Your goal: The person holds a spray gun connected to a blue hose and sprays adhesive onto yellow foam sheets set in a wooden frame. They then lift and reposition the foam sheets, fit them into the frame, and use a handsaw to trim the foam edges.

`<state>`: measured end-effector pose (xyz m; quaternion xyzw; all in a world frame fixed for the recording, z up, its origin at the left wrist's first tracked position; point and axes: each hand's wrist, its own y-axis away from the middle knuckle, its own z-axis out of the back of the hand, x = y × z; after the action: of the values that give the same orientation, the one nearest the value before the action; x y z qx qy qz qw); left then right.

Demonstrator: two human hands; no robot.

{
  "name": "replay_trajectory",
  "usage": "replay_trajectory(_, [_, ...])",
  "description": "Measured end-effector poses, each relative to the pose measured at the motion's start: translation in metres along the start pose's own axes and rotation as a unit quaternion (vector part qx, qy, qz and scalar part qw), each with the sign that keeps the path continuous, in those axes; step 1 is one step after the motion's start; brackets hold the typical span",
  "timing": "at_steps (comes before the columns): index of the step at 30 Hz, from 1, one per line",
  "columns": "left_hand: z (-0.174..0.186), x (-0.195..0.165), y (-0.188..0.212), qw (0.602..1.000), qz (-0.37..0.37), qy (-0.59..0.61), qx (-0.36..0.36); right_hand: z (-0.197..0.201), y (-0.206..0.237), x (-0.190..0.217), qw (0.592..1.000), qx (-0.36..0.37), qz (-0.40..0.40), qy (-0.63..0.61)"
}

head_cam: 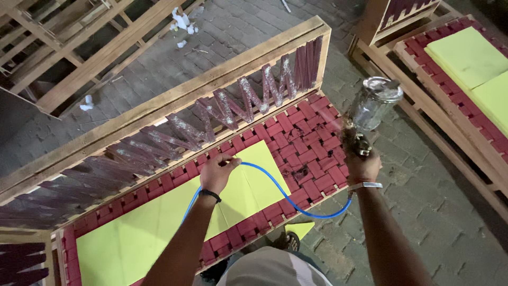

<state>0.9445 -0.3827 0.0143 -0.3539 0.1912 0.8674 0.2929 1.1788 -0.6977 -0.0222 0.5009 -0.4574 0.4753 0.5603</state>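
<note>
Spraying glue, it seems | right hand [362, 165] gripping spray gun [370, 114] over red woven seat [309, 145] near its right edge | left hand [218, 172] closed around blue hose [288, 198], lifting it off yellow foam sheet [159, 222] | next: keep hose clear of wet spot | wooden backrest [174, 100] behind, another frame [450, 100] close right

Dim even light, soft shadows, slight blur

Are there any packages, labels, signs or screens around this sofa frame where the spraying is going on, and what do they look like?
None in view: no package, label, sign or screen.
Nearest to a container: the spray gun cup, a clear rounded jar with a metal lid, above the right hand.
Left hand: holds the blue hose over yellow-green foam sheets on dark red webbing.
</note>
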Motion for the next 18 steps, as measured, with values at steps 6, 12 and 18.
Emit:
replay_trajectory(6, [-0.002, -0.035, -0.017, 0.995, -0.081, 0.018, -0.048, 0.005, -0.026, 0.005, 0.986, 0.021, 0.091, -0.138])
replay_trajectory(12, [-0.01, -0.04, -0.015, 0.994, -0.089, 0.027, -0.049, 0.015, -0.045, 0.019, 0.993, 0.009, 0.108, -0.056])
replay_trajectory(18, [-0.026, -0.046, -0.005, 0.998, -0.059, 0.004, -0.025, 0.026, -0.05, 0.012, 1.0, -0.011, 0.006, -0.015])
